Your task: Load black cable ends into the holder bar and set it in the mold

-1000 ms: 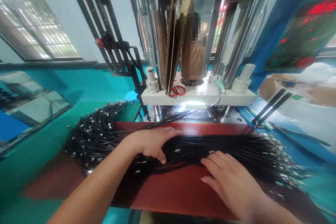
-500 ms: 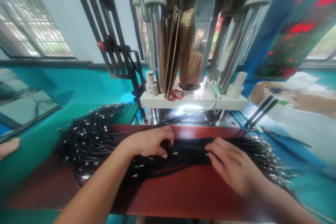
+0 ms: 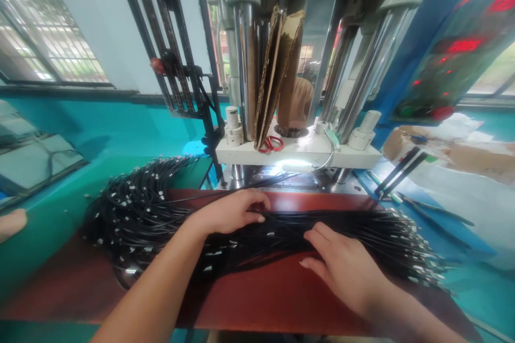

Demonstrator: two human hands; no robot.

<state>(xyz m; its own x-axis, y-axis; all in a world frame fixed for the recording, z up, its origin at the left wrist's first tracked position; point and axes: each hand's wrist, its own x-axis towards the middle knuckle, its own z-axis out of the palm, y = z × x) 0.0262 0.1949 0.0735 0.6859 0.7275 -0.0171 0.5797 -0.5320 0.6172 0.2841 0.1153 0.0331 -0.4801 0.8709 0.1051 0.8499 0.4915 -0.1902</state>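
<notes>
A thick bundle of black cables (image 3: 289, 225) with small metal ends lies across a reddish-brown board (image 3: 257, 300). At the bundle's upper left edge is my left hand (image 3: 231, 211), its fingers curved over the cables and the thumb apart from them. My right hand (image 3: 341, 265) hovers at the bundle's near side, thumb and fingers spread, with nothing visible between them. Some cables run from the left up toward the metal base (image 3: 277, 178) of a press. The undersides of my left fingers are hidden.
Behind the board stands a press with a white plate (image 3: 298, 156), steel columns, cardboard sheets (image 3: 270, 77) and red-handled scissors (image 3: 272, 143). A blue control panel (image 3: 454, 64) rises at right. Tweezers-like dark tools (image 3: 436, 211) lie on the blue surface. Another person's hand (image 3: 12, 224) shows at far left.
My right hand has moved left and toward me, its pinch on the cables opened. My left hand has shifted slightly up, with thumb and fingers closer together.
</notes>
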